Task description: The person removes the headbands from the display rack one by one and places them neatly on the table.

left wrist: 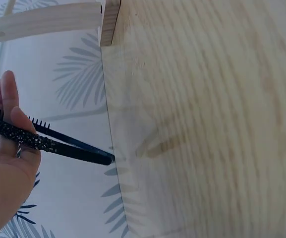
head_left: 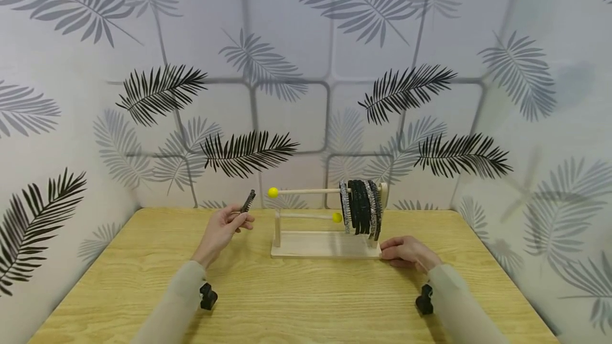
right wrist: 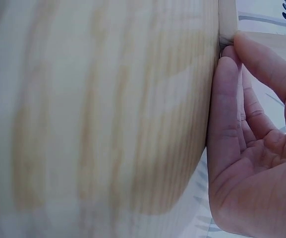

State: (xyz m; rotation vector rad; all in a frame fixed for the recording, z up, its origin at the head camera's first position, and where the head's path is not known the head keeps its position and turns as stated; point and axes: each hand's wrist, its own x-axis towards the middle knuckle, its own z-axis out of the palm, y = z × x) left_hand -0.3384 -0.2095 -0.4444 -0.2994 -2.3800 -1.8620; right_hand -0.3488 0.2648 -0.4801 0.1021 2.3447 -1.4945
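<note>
My left hand (head_left: 223, 229) holds a black headband (left wrist: 24, 136) with glittery stones and comb teeth, raised left of a wooden headband stand (head_left: 306, 251). In the left wrist view the thumb and fingers grip one arm of the headband; both its ends point toward the table. The stand has an upper and a lower rod with yellow ball ends. Several black and silver headbands (head_left: 360, 207) hang at the right end of the upper rod. At the base's front right corner, my right hand (head_left: 406, 251) pinches the wood between thumb and fingertips, seen close in the right wrist view.
The stand rests toward the back of a light wood-grain table (head_left: 296, 301). A leaf-patterned wall covering (head_left: 291, 115) rises behind the table and along both sides. The upper rod's yellow ball (head_left: 273, 192) sticks out toward the left hand.
</note>
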